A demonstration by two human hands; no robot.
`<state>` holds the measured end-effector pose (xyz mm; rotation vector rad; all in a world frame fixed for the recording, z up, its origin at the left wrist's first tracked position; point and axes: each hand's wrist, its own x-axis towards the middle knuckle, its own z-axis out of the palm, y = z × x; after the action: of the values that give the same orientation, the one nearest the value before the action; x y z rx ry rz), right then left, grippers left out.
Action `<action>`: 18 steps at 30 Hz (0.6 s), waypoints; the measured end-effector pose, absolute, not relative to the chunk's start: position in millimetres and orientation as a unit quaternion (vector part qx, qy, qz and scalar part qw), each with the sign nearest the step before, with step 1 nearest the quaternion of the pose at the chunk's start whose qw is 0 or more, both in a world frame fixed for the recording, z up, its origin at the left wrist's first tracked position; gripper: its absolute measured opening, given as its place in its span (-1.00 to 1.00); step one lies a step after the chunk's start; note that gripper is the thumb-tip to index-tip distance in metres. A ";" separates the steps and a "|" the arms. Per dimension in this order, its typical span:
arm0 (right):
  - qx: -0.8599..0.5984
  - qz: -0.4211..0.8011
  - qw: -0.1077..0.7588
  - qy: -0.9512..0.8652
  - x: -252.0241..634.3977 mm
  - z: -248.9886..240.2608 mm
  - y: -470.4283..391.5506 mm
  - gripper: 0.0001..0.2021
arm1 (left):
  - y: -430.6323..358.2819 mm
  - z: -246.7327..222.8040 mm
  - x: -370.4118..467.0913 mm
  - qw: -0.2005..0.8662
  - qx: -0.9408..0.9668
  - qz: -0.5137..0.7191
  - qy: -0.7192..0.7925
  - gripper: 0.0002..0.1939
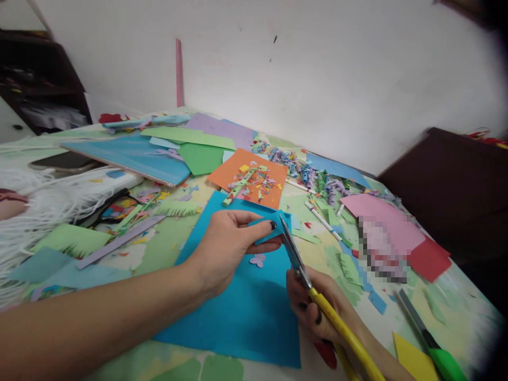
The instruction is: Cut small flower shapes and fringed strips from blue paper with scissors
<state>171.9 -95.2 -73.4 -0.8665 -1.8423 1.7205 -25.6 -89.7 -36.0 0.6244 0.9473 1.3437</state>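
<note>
My left hand [234,243] pinches a small folded piece of blue paper [264,227] between thumb and fingers. In my right hand [317,301] are yellow-handled scissors [297,256], their blades pointing up and away from me. The blade tips meet the right end of the blue piece; whether they are cutting into it I cannot tell. Beneath both hands lies a large blue sheet [254,323]. A small lilac butterfly-shaped cutout [257,260] rests on that sheet, just below my left fingers.
An orange sheet [222,172] with paper scraps and a green paper strip lies beyond my hands. Green-handled scissors [440,354] and yellow paper [415,357] sit at the lower right. White yarn [71,206], glasses [115,203] and a phone [65,160] are left; marker pens [323,221] right.
</note>
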 end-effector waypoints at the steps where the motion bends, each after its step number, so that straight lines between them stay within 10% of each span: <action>1: -0.318 0.628 0.229 -0.672 172.4 -74.2 -94.3 -0.52 | -89.8 -36.0 -25.7 0.636 0.275 0.588 0.417 -0.89; 18: -0.353 0.624 0.218 -0.662 169.6 -64.2 -97.0 -0.57 | -89.5 -35.9 -26.2 0.639 0.276 0.588 0.412 -0.89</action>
<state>169.6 -97.0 -64.2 -0.9779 -1.8333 1.7271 -26.2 -89.5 -35.9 0.6293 0.9407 1.3416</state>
